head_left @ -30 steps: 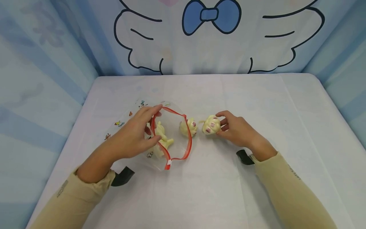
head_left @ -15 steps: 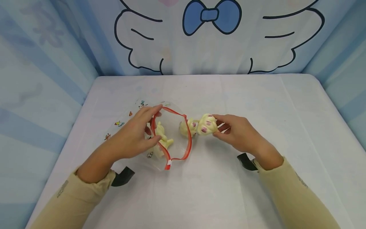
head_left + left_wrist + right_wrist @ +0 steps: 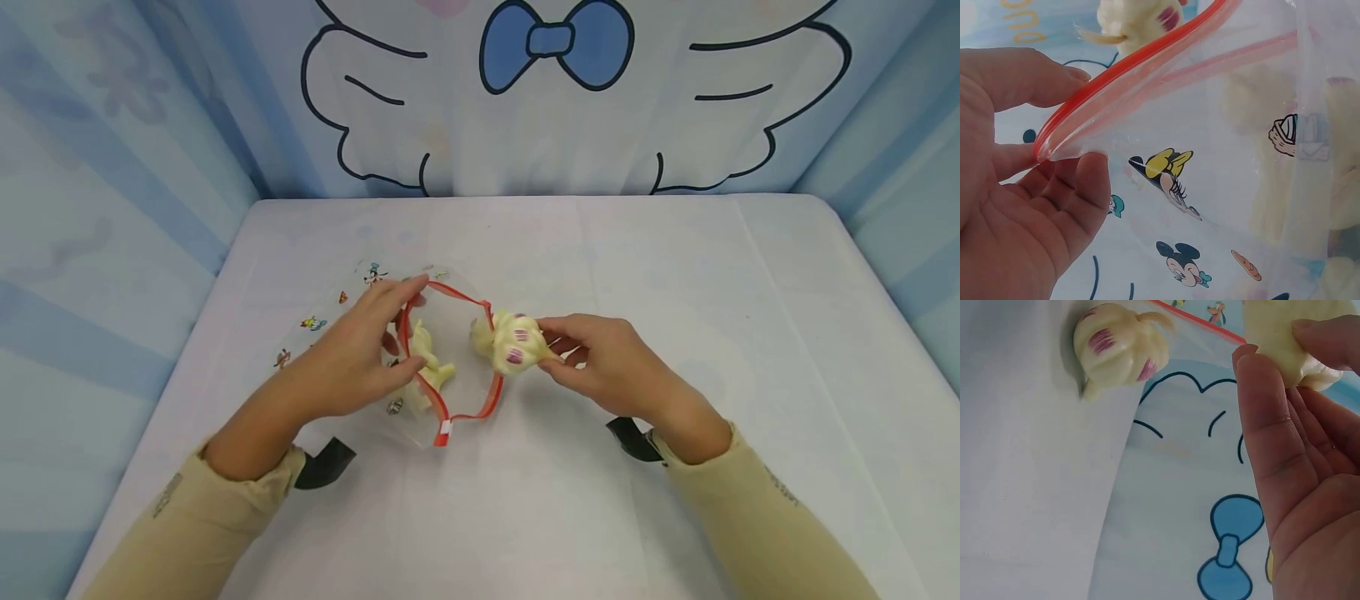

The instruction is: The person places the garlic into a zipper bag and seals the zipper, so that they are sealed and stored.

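Observation:
On the left, my left hand [image 3: 360, 346] holds the red zip rim [image 3: 492, 398] of a clear plastic zip bag [image 3: 1147, 206] printed with cartoon characters. The rim spreads into a wide loop, so the bag's mouth gapes. Pale yellow, knobbly contents [image 3: 431, 367] show inside, blurred through the plastic in the left wrist view. At the mouth's right side, my right hand [image 3: 615, 362] pinches a garlic bulb [image 3: 517, 342] with purple streaks between thumb and fingers. A second garlic bulb [image 3: 1121, 347] lies on the table beside the bag, partly hidden behind the held one in the head view.
A white cloth covers the table [image 3: 675, 267]. Pale blue curtains [image 3: 112, 250] stand at the left, right and back; the back one bears a blue bow [image 3: 550, 38]. Black straps [image 3: 326, 464] hang at both wrists.
My right hand has moved left with the garlic bulb, bringing it over the bag's rim and in front of the other bulb, and turned it. My left hand and the bag have stayed almost still.

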The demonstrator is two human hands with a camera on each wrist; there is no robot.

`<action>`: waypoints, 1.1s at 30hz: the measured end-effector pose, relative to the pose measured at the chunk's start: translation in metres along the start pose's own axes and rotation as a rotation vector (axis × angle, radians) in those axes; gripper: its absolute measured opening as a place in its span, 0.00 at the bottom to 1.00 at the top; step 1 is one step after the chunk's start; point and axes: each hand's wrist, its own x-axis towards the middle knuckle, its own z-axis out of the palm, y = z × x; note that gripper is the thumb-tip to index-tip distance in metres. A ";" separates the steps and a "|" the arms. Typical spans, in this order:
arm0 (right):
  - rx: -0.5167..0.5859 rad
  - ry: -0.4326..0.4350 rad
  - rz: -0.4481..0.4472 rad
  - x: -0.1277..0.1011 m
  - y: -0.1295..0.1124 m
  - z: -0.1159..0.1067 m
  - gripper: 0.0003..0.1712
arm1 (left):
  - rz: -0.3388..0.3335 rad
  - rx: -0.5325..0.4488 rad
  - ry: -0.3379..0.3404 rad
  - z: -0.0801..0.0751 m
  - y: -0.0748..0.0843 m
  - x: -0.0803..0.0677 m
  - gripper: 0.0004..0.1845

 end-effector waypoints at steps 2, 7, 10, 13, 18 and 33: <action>0.001 -0.002 -0.024 0.001 -0.001 0.003 0.24 | 0.001 -0.005 -0.002 0.000 0.000 0.000 0.46; 0.004 -0.006 -0.070 0.002 -0.002 0.013 0.23 | 0.005 -0.009 -0.002 0.001 0.000 0.000 0.46; -0.001 -0.014 -0.088 0.004 -0.003 0.019 0.23 | 0.006 -0.010 -0.001 0.001 0.000 -0.001 0.46; -0.016 -0.019 -0.101 0.006 -0.005 0.024 0.24 | 0.013 -0.014 0.001 0.001 -0.001 -0.001 0.46; -0.040 -0.013 -0.123 0.009 -0.005 0.033 0.19 | 0.027 -0.016 0.006 0.001 -0.001 -0.001 0.46; -0.126 -0.028 -0.043 0.017 -0.006 0.055 0.11 | 0.052 -0.015 0.013 0.002 -0.001 -0.001 0.45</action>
